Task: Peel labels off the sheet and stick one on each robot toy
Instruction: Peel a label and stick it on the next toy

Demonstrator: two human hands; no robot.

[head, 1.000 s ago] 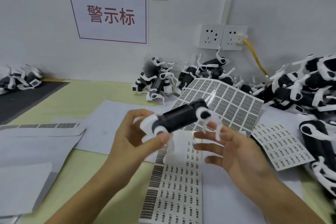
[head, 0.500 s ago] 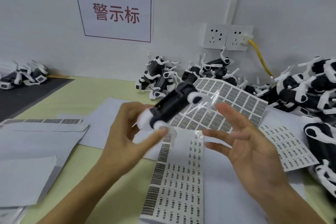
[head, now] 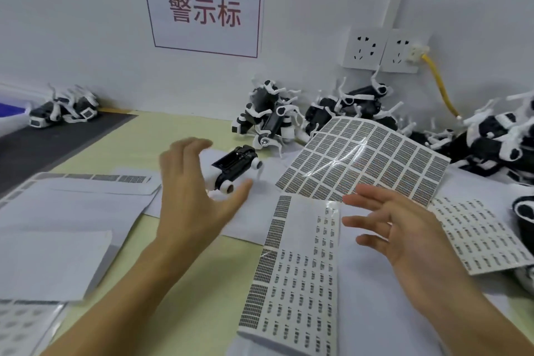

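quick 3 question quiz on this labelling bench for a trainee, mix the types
1. True or false: the left hand grips the robot toy.
2. Which lies nearest the right hand? A) label sheet B) wall socket C) yellow cable
3. Fill in: the biggest toy pile sits at the bench's ___ side.

Key: 1 false, its fingers are spread open; 2 A; 3 right.
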